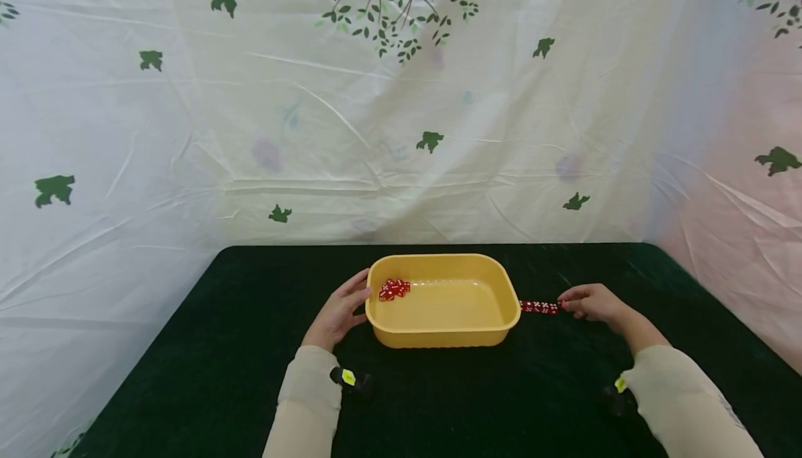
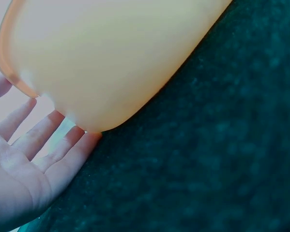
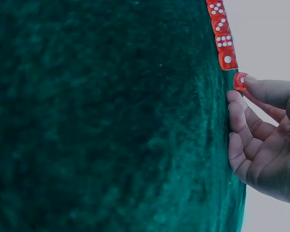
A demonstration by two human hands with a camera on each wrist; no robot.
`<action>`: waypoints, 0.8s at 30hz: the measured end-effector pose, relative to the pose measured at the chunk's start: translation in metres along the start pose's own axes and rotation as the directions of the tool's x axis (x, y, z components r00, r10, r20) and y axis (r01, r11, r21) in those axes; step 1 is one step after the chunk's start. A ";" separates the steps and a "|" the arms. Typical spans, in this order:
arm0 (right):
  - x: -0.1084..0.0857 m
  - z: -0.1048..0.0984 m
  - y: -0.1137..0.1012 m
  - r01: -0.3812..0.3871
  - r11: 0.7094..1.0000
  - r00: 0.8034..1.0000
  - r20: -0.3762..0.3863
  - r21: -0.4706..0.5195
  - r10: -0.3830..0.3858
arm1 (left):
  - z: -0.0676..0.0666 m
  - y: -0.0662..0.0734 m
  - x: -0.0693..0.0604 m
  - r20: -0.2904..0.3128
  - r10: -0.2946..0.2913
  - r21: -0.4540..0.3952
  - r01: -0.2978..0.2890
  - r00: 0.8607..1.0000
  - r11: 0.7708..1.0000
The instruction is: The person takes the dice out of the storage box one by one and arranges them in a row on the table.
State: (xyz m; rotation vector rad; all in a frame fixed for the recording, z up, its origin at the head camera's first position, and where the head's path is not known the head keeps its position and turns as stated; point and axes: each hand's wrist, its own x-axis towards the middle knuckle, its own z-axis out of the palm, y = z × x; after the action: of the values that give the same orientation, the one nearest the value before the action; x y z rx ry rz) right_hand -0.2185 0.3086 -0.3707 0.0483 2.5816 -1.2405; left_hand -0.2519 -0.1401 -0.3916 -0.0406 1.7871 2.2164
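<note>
A yellow plastic tub [image 1: 438, 339] stands on the dark green cloth, with a cluster of red dice [image 1: 394, 289] in its left end. My left hand [image 1: 336, 312] rests its fingertips against the tub's left side, fingers spread and fairly straight in the left wrist view. To the right of the tub runs a row of red dice [image 1: 539, 308] with white pips. At the row's outer end my right hand [image 1: 592, 303] pinches a single red die [image 3: 239, 81] between thumb and finger. A small gap separates that die from the row's last die [image 3: 227, 60].
The table [image 1: 464, 402] is covered in dark green velvety cloth. Behind it hangs a pale curtain [image 1: 351, 186] printed with leaves. A black wrist camera [image 1: 354, 380] is strapped to the left sleeve, another [image 1: 619, 399] to the right.
</note>
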 end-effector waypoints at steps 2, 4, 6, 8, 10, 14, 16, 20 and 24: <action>0.000 0.000 0.001 0.002 1.000 1.000 0.000 0.004 -0.002 | 0.000 0.001 0.000 -0.001 -0.002 -0.003 0.002 1.000 1.000; -0.001 0.001 0.001 0.004 1.000 1.000 -0.003 0.003 -0.004 | 0.000 0.001 0.000 0.007 0.006 0.001 -0.006 1.000 1.000; -0.001 0.001 0.001 0.008 1.000 1.000 -0.002 -0.001 -0.008 | 0.000 0.001 -0.001 0.010 0.007 -0.001 -0.007 1.000 1.000; -0.001 0.002 0.000 0.009 1.000 1.000 0.000 -0.005 -0.009 | 0.000 0.000 -0.001 0.016 0.013 -0.002 -0.013 1.000 1.000; -0.001 0.003 0.000 0.011 1.000 1.000 0.003 -0.013 -0.011 | 0.000 0.000 -0.002 0.020 0.019 -0.004 -0.019 1.000 1.000; -0.002 0.005 -0.002 0.011 1.000 1.000 0.010 -0.023 -0.010 | 0.000 -0.001 -0.003 0.024 0.030 -0.005 -0.030 0.999 1.000; -0.002 0.006 -0.002 0.008 1.000 1.000 0.010 -0.025 -0.008 | 0.000 -0.001 -0.002 0.024 0.032 -0.006 -0.032 0.999 0.999; -0.002 0.007 -0.001 0.020 0.999 1.000 0.003 -0.027 -0.020 | 0.000 -0.002 -0.002 0.020 0.028 -0.016 -0.027 0.999 0.999; -0.001 0.009 -0.001 0.032 0.999 0.999 -0.010 -0.022 -0.032 | 0.000 -0.001 -0.002 0.019 0.028 -0.015 -0.028 0.999 1.000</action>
State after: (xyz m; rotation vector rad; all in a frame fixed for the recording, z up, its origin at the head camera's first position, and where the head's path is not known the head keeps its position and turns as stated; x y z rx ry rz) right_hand -0.2157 0.3016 -0.3752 0.0092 2.6135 -1.2264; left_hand -0.2501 -0.1402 -0.3920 0.0023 1.7728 2.2416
